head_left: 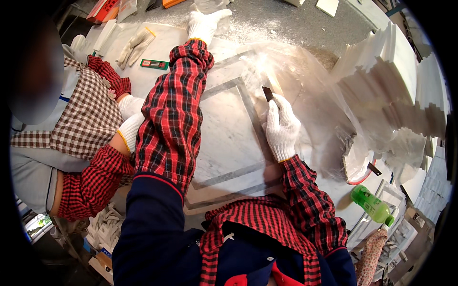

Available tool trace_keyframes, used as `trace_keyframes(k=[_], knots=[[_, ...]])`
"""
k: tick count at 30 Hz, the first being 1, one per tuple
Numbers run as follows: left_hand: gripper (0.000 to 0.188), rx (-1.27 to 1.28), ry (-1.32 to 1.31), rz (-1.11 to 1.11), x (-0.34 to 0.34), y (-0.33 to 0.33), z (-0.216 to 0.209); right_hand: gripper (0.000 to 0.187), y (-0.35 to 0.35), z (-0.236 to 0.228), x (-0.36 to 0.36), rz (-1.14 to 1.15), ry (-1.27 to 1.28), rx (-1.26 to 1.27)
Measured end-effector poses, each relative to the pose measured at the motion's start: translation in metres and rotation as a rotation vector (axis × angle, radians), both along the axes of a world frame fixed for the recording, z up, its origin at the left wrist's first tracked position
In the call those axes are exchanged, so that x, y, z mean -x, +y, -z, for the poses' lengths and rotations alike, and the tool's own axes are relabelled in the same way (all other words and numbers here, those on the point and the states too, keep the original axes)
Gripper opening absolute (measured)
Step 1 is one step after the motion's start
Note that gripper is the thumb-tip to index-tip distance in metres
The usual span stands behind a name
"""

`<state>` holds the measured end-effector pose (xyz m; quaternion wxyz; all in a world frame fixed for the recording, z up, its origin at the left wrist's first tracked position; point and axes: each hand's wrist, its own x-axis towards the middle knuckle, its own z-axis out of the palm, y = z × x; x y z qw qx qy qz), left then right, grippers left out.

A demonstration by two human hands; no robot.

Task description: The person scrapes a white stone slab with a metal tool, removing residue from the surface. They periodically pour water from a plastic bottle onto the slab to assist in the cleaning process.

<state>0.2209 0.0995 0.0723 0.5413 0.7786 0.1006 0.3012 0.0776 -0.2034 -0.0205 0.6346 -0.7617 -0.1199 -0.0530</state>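
Two gloved hands, the left hand (pixel 202 26) and the right hand (pixel 281 125), were well apart. The right hand was clamped on a dark blade (pixel 268 94), which stuck out past the fingers and pointed away from the person, over the right part of a pale, veined slab (pixel 226 138). Grey bands (pixel 250 105) framed the slab's middle. The left hand was stretched out to the far side, thumb spread to the right, against a clear plastic thing (pixel 210 5) cut off by the upper edge; whether its fingers gripped that, I could not tell.

Beyond the slab, white dust lay on the grey desk (pixel 296 28). A crumpled clear sheet (pixel 315 90) spread to the right of the right hand, reaching toward a tall stack of white tiles (pixel 386 66). Nearer the person on that side, a green bottle (pixel 372 205) lay tilted in the view.

Left of the person's plaid left sleeve (pixel 171 109), a co-worker in a checked apron (pixel 88 114) had two white-gloved hands (pixel 130 129) close together, partly hidden by that sleeve. Farther off lay a green case (pixel 155 64), spare gloves (pixel 136 47) and a red box (pixel 102 10).
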Motion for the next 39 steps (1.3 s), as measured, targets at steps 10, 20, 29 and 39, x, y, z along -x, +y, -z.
trace_keyframes(k=[10,20,29,39], knots=[[0.07,0.559,0.323,0.093,0.264,-0.122,0.001,0.024,-0.003,-0.004,-0.002,-0.005,0.033,-0.096],[0.061,0.709,0.634,0.205,0.346,-0.201,0.021,0.024,0.001,-0.005,-0.003,-0.107,0.013,-0.178],[0.039,0.913,0.523,0.189,0.33,-0.197,0.036,0.027,0.003,0.008,-0.01,-0.079,0.05,-0.087],[0.036,0.983,0.546,0.229,0.327,-0.195,0.033,0.027,-0.003,-0.002,-0.004,-0.055,0.008,-0.037]])
